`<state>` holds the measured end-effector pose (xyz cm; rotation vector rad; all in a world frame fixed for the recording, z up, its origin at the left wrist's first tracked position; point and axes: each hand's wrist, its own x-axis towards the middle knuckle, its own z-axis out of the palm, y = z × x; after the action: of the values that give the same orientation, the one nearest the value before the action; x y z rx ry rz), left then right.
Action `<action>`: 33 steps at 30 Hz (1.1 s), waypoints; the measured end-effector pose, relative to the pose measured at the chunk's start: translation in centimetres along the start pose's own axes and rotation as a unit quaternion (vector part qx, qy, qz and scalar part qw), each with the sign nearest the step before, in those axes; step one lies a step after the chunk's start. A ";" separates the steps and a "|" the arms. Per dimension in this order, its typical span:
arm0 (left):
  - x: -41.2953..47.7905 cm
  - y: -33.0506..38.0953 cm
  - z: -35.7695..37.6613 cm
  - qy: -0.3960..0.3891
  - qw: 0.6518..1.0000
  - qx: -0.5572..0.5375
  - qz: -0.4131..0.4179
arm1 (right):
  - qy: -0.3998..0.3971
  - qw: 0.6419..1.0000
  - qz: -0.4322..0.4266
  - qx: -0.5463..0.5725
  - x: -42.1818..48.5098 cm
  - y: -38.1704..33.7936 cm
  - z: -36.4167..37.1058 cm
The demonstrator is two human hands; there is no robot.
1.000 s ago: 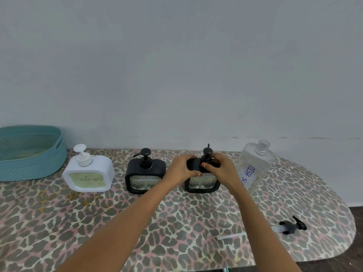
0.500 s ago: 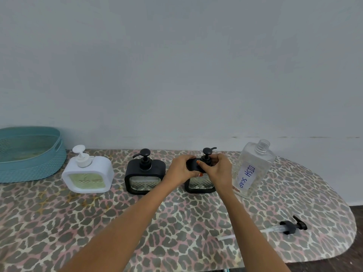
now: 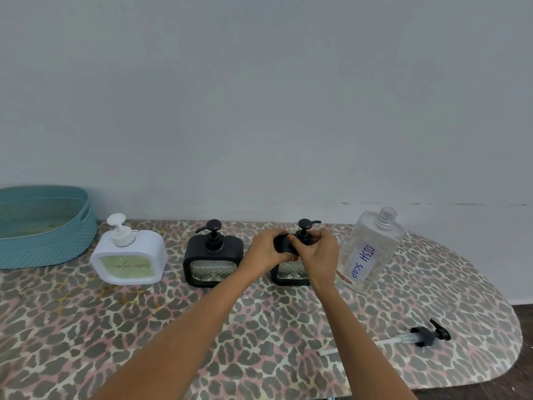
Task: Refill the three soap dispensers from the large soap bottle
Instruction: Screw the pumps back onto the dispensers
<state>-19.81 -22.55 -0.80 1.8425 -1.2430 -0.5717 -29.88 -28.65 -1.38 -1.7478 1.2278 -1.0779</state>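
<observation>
Black square plastic soap dispenser (image 3: 291,274) is set mid-bench (image 3: 115,327). Its top corner is gripped by the left hand (image 3: 266,251), fingers curled close. Its black pump (image 3: 304,226) is pinched at the neck by the right hand (image 3: 320,252), fingers closed round it. Clear uncapped large soap bottle (image 3: 375,249) is noted at its 3 o'clock.

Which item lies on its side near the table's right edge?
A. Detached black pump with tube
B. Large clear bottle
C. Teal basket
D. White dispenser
A: the detached black pump lies flat on the table, its tube pointing left, while the large clear bottle stands open-necked without it.
</observation>
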 end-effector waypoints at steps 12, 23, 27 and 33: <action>-0.8 -0.2 0.3 0.006 0.999 -0.048 -0.024 | -0.063 0.997 -0.004 -0.034 -0.4 -0.8 -1.6; -4.0 1.2 -1.0 0.004 0.997 -0.082 -0.010 | -0.025 0.996 -0.061 -0.054 -3.3 -0.7 -2.8; -6.1 0.8 -2.5 0.008 0.997 -0.071 -0.008 | -0.049 0.994 -0.069 -0.064 -4.9 -0.9 -2.5; -9.3 -0.3 -5.5 0.028 0.998 -0.049 -0.008 | -0.091 0.991 -0.086 -0.052 -7.8 -2.6 -1.6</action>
<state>-19.37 -11.95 1.32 1.7763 -1.1434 -0.5764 -31.93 -20.66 -0.17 -2.0139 1.0529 -0.9393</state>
